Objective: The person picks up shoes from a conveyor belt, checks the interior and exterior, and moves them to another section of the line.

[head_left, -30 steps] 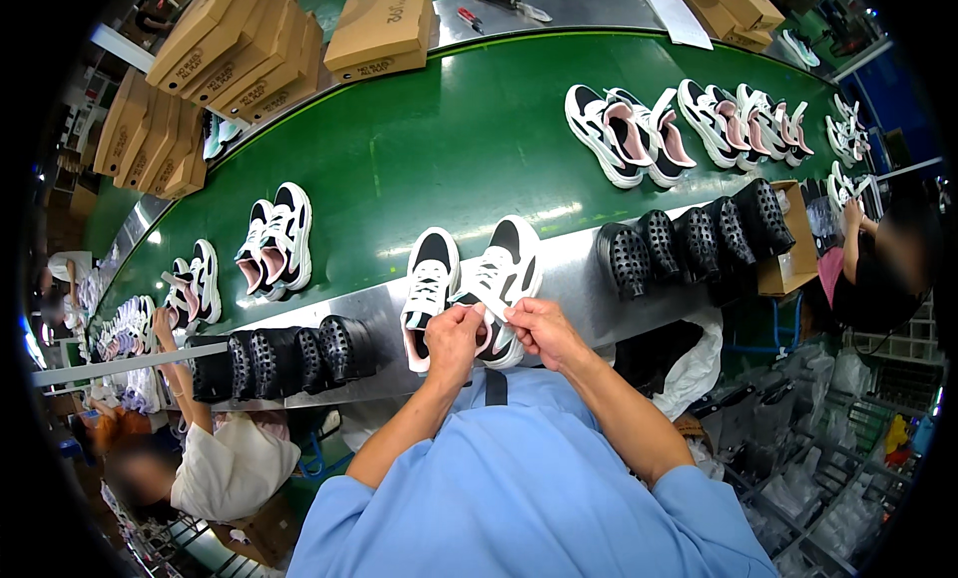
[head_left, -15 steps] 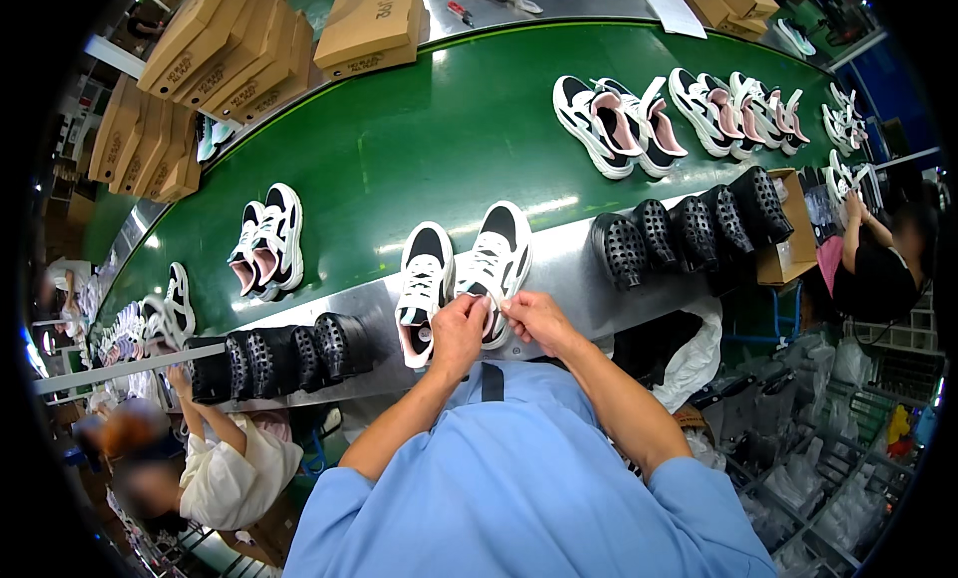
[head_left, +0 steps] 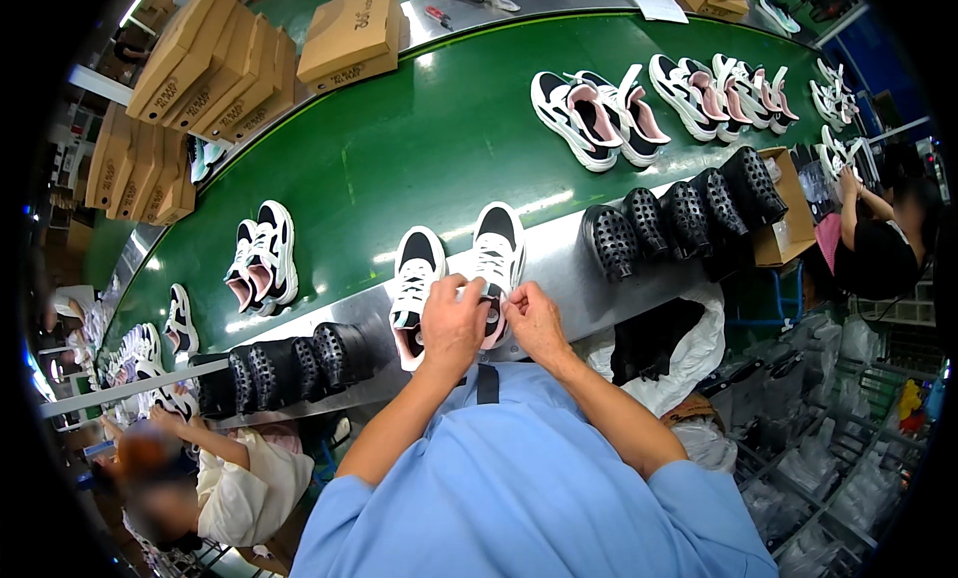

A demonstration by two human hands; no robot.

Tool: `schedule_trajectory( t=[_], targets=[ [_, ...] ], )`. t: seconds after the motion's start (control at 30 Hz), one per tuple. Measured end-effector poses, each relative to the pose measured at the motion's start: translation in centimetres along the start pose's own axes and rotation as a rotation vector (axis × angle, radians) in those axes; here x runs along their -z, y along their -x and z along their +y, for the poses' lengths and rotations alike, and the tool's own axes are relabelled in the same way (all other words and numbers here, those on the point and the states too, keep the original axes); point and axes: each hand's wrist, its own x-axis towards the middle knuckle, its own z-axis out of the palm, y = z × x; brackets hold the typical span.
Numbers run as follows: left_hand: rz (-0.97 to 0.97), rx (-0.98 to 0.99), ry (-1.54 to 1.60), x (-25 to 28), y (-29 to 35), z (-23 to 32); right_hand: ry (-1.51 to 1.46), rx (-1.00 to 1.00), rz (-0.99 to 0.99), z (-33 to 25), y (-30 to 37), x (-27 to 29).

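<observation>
Two white and black sneakers stand side by side in front of me, toes away, on the metal edge strip and the green belt. Both hands are on the right-hand sneaker (head_left: pixel 496 247), at its opening below the laces. My left hand (head_left: pixel 454 325) is closed at the tongue and left side of the opening, its fingertips partly hidden. At the right edge of the collar, my right hand (head_left: pixel 536 324) pinches with thumb and fingers. A pink lining shows between the hands. The left-hand sneaker (head_left: pixel 415 291) stands beside my left hand, partly behind it.
Black studded shoe forms (head_left: pixel 609 241) line the metal strip on the right, with more black forms (head_left: pixel 337 354) on the left. Other sneakers (head_left: pixel 264 256) stand along the green belt (head_left: pixel 399 149). Brown shoeboxes (head_left: pixel 349 34) are stacked at the far left. Co-workers sit on both sides.
My left hand has moved lower over the opening of the right-hand sneaker, its fingers now reaching across the tongue. The right hand has turned more upright at the collar. The view has shifted slightly.
</observation>
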Motion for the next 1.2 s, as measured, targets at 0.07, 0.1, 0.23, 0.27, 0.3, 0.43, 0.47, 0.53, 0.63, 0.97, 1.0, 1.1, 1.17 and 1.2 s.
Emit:
schedule_trajectory(
  t=[0.07,0.1,0.23,0.27,0.3,0.43,0.47,0.53,0.63,0.97,1.0,1.1,1.17,1.2],
  targets=[
    [-0.01,-0.037,0.013,-0.4,-0.1,-0.3,-0.373,-0.257,-0.096,0.9,-0.1,-0.1],
    [-0.012,-0.043,0.013,-0.4,0.6,-0.1,-0.377,-0.256,-0.091,1.5,-0.2,-0.1],
    [-0.219,0.072,0.03,-0.6,2.0,1.7,-0.613,-0.369,-0.015,3.1,0.1,-1.2],
    [-0.227,0.134,-0.031,-1.8,2.2,0.9,-0.695,-0.35,-0.057,2.8,-0.2,-1.6],
    [-0.235,0.196,-0.086,-2.5,1.9,0.6,-0.697,-0.348,-0.055,2.3,-0.4,-1.8],
    [-0.254,0.491,0.244,-2.8,1.2,-0.4,-0.62,-0.281,-0.073,1.1,-1.0,-1.6],
    [-0.248,0.531,0.308,-2.9,1.4,-1.0,-0.624,-0.329,-0.1,0.5,-1.3,-1.3],
    [-0.212,0.646,0.51,-3.8,2.6,-3.1,-0.585,-0.345,-0.138,-0.3,-1.7,-0.9],
    [-0.241,0.763,0.626,-3.1,2.3,-2.5,-0.54,-0.32,-0.223,-0.6,-2.3,0.0],
    [-0.188,0.591,0.442,-1.8,1.9,-0.7,-0.391,-0.541,-0.535,-1.9,-4.5,1.7],
    [-0.178,0.514,0.366,-2.5,2.2,-1.6,-0.287,-0.467,-0.542,-2.3,-4.6,1.8],
    [-0.206,0.494,0.313,-2.2,2.1,-1.6,-0.114,-0.398,-0.576,-3.6,-4.6,2.2],
    [-0.222,0.542,0.356,-1.5,1.7,-1.2,-0.086,-0.344,-0.571,-3.9,-4.3,2.4],
    [-0.244,0.587,0.399,-1.3,1.6,-1.0,-0.063,-0.294,-0.561,-3.9,-4.2,2.4]
  ],
)
